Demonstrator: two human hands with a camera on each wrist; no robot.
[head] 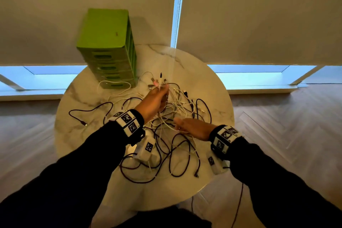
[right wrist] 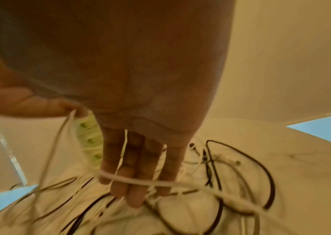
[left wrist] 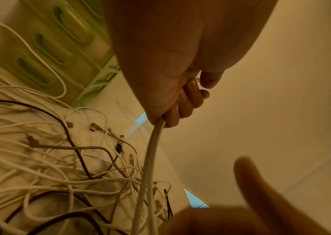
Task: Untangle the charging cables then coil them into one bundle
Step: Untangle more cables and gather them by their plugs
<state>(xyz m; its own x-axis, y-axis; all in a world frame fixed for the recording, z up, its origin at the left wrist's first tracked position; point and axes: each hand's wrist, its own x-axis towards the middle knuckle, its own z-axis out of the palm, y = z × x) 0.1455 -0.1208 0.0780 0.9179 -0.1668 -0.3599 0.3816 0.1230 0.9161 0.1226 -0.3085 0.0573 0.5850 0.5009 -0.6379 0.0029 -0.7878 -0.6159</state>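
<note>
A tangle of white and dark charging cables [head: 177, 109] lies on the round marble table [head: 83, 135]. My left hand [head: 159, 94] is raised over the pile and grips a bunch of white cables [left wrist: 150, 155] in its fist [left wrist: 172, 98]. Several plug ends [head: 157, 80] stick out above that fist. My right hand [head: 185, 127] is low in the pile with straight fingers [right wrist: 136, 167]. White strands run between and across those fingers. Its thumb pinches one white cable [right wrist: 60, 135] against the forefinger. Dark cable loops [head: 181, 153] spread toward the near edge.
A green drawer unit [head: 107, 46] stands at the back left of the table, with a white cable [head: 114, 87] looped at its base. One dark cable [head: 238, 205] hangs off the table's near right edge. Closed blinds and wooden floor lie around the table.
</note>
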